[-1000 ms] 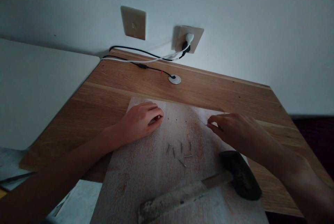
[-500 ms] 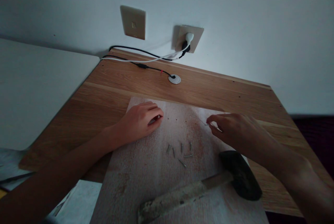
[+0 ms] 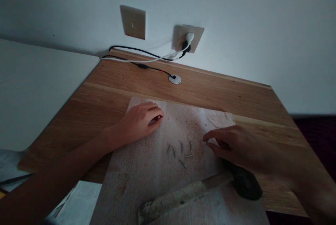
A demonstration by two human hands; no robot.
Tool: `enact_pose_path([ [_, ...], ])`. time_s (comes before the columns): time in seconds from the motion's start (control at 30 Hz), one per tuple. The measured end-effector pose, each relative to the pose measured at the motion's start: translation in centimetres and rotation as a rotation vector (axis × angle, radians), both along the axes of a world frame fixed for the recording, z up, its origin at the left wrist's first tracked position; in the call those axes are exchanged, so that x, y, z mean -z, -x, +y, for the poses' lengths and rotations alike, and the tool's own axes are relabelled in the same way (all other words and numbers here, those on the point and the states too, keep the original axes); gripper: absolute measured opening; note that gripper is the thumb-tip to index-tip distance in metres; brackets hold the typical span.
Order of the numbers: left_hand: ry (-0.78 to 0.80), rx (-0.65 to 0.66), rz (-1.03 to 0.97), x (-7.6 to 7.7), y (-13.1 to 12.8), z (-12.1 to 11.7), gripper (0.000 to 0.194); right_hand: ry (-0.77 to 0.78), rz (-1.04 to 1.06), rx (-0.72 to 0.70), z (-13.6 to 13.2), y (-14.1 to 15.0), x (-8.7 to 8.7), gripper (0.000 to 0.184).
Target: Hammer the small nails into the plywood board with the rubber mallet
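Note:
My left hand [image 3: 144,118] rests on the far left part of a pale wooden board [image 3: 131,186]. Its fingers are curled, thumb against forefinger, and nothing shows between them. My right hand [image 3: 231,144] hovers over the board's right side, slightly blurred, with thumb and forefinger apart and no object visible between them. Just beyond it, a small metal nail [image 3: 218,127] lies on the board. Several similar nails [image 3: 182,148] are scattered mid-board, left of this hand. A hammer [image 3: 183,194] lies across the near part, its dark head [image 3: 246,184] partly hidden below my right wrist.
A row of small dark dots [image 3: 186,121] crosses the board's far end. The board lies on a brown wooden desk [image 3: 126,78]. Behind are a cable grommet [image 3: 174,79], black and white cables [image 3: 147,61] and a wall socket [image 3: 195,37]. A white panel [image 3: 47,95] stands at left.
My right hand has let go of a nail, which now lies on the board, and has moved nearer with its fingers parted. My left hand has stayed in place.

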State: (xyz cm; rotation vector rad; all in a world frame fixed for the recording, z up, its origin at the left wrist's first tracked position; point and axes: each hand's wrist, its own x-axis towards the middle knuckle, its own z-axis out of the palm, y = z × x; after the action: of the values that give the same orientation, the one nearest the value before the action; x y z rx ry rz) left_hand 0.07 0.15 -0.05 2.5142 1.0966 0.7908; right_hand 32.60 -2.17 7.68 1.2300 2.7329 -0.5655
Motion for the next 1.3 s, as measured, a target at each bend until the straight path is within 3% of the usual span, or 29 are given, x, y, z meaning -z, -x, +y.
enact_pose_path([
  [0.2,-0.008,0.006,-0.006,-0.1,0.1,0.0,0.015,0.087,0.000,-0.048,-0.8,0.3,0.4,0.031],
  [0.4,-0.008,0.000,-0.009,0.2,0.1,0.0,0.015,-0.095,0.041,0.191,1.2,-3.2,-0.1,0.031],
  [0.57,-0.014,-0.002,-0.002,0.0,0.0,-0.1,0.015,-0.204,-0.089,0.307,2.2,-5.3,0.0,0.031],
  [0.83,-0.011,0.005,-0.020,0.1,0.0,0.0,0.014,-0.237,-0.217,0.309,2.0,-4.7,1.8,0.041],
  [1.3,-0.037,0.009,-0.012,0.1,0.0,0.0,0.014,-0.260,-0.253,0.300,1.9,-4.3,2.0,0.038],
])
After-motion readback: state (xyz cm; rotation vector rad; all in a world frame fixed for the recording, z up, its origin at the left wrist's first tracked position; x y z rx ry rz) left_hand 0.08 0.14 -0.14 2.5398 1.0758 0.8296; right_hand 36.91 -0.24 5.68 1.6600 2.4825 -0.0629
